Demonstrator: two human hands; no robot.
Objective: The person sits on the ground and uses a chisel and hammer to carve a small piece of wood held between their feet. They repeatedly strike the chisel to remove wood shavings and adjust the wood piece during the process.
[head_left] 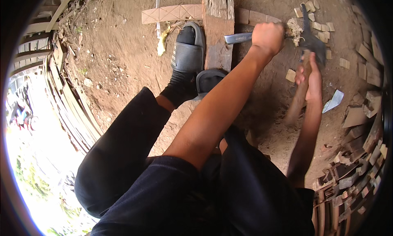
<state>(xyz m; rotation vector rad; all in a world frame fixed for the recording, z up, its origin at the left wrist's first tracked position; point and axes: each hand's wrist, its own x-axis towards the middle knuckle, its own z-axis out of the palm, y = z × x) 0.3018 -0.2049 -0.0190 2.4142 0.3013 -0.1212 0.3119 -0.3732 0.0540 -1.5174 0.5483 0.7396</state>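
Observation:
My left hand point(268, 37) is closed in a fist around a chisel. Its flat steel blade point(239, 38) points left toward a rough wooden beam point(219, 43), and its frayed handle end point(295, 30) sticks out on the right. My right hand point(313, 82) grips the wooden handle of a hatchet-like tool point(298, 96). That tool's dark metal head point(314, 46) is beside the chisel's frayed end; blur hides its exact kind and whether they touch. A curved wooden strip point(172, 14) with pencilled triangles runs crosswise, its middle hidden by the beam.
My sandalled left foot point(188, 51) is beside the beam, the other sandal point(209, 78) at its near end. Small wood blocks point(322, 31) and a pale scrap point(333, 100) lie on the dirt at right. Stacked offcuts point(360, 170) line the right edge; long slats point(67, 100) stand left.

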